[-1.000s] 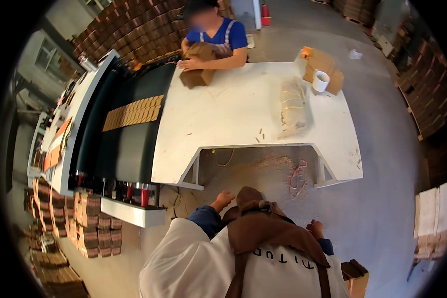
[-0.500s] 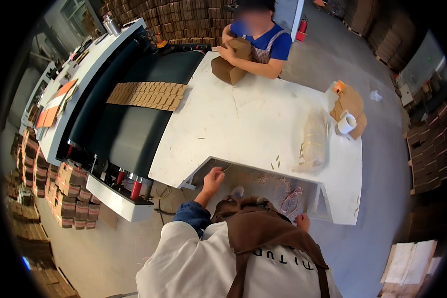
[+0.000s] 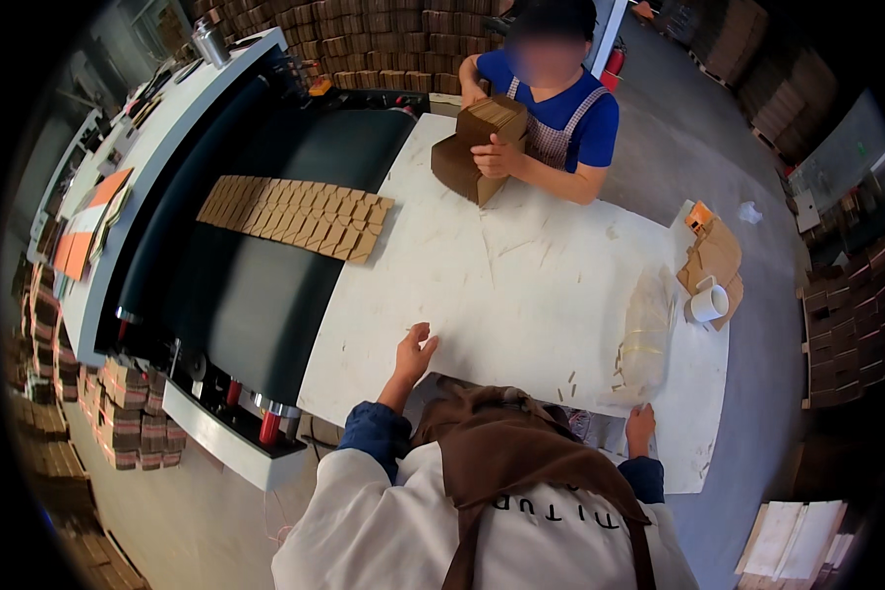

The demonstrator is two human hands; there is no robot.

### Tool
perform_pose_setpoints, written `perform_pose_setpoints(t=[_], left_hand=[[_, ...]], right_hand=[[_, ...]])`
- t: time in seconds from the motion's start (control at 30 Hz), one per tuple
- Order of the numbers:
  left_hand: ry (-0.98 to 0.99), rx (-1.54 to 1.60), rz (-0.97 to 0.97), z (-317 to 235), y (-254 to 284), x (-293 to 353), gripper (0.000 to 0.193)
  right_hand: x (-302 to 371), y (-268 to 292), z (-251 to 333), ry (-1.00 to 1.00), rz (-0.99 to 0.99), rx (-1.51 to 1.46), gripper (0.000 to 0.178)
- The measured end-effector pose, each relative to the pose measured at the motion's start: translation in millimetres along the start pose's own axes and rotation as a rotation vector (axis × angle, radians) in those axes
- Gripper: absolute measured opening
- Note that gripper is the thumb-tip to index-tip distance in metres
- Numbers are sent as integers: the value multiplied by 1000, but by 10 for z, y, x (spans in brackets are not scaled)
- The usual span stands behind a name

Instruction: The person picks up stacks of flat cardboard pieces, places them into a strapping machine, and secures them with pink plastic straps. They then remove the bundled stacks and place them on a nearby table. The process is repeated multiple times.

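Note:
My left hand is over the near left part of the white table, empty, its thumb and fingers apart. Close to the table's near right edge is my right hand, just below a clear plastic-wrapped bundle. Its fingers look loosely bent and apart, and no object shows in them. A sheet of slotted brown cardboard pieces lies on the dark conveyor belt, its right end reaching the table. Across from me, a co-worker in a blue shirt holds a stack of folded brown cardboard in both hands.
A white mug stands by torn brown cardboard at the table's right end. Small cardboard scraps lie near the bundle. Metal rollers and red posts edge the machine at left. Tied cardboard stacks stand on the floor.
I am closer to the table, and both hands have moved up to its near edge. The cardboard sheet has shifted and tilted. The co-worker's cardboard stack is turned, with one hand now in front.

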State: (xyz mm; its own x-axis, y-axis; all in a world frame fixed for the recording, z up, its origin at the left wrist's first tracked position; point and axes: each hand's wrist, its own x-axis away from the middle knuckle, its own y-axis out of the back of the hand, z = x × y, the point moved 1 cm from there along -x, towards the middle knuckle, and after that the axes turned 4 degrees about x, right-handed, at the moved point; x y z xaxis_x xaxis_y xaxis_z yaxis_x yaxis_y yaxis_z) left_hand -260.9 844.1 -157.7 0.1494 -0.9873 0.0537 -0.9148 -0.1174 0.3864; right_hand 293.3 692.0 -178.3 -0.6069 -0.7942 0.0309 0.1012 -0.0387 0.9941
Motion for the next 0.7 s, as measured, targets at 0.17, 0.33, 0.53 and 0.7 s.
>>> perform_pose_setpoints(t=[0.17, 0.33, 0.53, 0.7], left_hand=[[28, -10, 24, 87, -21, -62, 40], [22, 71, 75, 76, -278, -173, 40], [57, 80, 135, -197, -350, -185, 40], [87, 216, 127, -197, -320, -188, 38]], right_hand=[[-48, 298, 173, -36, 143, -8, 49], [-91, 259, 150, -5, 168, 40, 49], [42, 169, 52, 51, 120, -13, 48], [-41, 236, -18, -18, 236, -48, 46]])
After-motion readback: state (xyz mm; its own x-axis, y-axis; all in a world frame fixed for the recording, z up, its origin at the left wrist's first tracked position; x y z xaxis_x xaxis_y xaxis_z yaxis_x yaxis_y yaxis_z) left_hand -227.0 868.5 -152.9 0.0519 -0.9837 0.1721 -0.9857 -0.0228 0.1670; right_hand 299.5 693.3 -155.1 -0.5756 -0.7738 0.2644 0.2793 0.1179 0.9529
